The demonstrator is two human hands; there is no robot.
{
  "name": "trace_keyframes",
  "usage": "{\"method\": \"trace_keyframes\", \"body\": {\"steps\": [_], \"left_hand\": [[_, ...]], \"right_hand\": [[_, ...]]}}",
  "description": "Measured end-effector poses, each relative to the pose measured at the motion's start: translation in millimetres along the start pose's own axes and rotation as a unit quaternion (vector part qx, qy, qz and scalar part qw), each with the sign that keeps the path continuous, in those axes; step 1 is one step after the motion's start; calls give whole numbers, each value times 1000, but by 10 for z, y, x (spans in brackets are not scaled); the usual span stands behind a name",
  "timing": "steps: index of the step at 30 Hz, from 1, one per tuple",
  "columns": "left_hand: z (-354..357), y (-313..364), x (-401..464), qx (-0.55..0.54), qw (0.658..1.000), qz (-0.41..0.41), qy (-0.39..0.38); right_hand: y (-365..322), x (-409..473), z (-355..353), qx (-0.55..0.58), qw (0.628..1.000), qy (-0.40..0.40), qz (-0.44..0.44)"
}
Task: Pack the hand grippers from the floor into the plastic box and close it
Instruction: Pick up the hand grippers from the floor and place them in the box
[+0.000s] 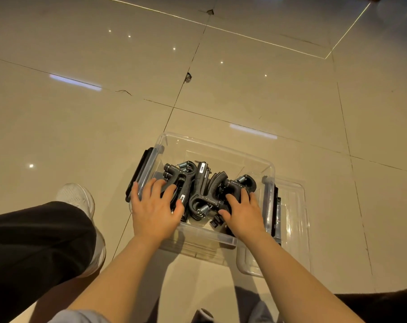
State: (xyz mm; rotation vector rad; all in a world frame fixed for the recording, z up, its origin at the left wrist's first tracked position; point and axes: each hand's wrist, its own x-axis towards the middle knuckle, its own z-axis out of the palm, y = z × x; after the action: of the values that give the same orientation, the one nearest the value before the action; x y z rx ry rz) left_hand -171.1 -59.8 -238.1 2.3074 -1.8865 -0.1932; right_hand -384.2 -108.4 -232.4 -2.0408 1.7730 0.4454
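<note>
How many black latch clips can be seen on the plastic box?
2. One latch clip hangs on the left end wall of the plastic box, beside the left hand. The other latch clip is on the right end wall, partly hidden behind the clear plastic.

Glossy beige floor tiles point(244, 89), dark chipped grout lines, reflecting ceiling lights.

Head-worn wide-angle view, looking steeply down, close above floor point(81, 113)
</note>
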Motion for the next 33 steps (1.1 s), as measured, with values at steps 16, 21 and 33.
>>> {"method": "trace_keyframes", "body": {"steps": [16, 21, 33], "left_hand": [[-225, 88, -12, 68, 993, 61, -71], [-583, 448, -164, 11, 985, 156, -67], [-2310, 208, -603, -42, 944, 279, 173]], "right_hand": [[152, -609, -699, -3, 988, 16, -153], [378, -1086, -1427, -60, 981, 83, -168], [182, -1743, -2032, -105, 957, 123, -240]]}}
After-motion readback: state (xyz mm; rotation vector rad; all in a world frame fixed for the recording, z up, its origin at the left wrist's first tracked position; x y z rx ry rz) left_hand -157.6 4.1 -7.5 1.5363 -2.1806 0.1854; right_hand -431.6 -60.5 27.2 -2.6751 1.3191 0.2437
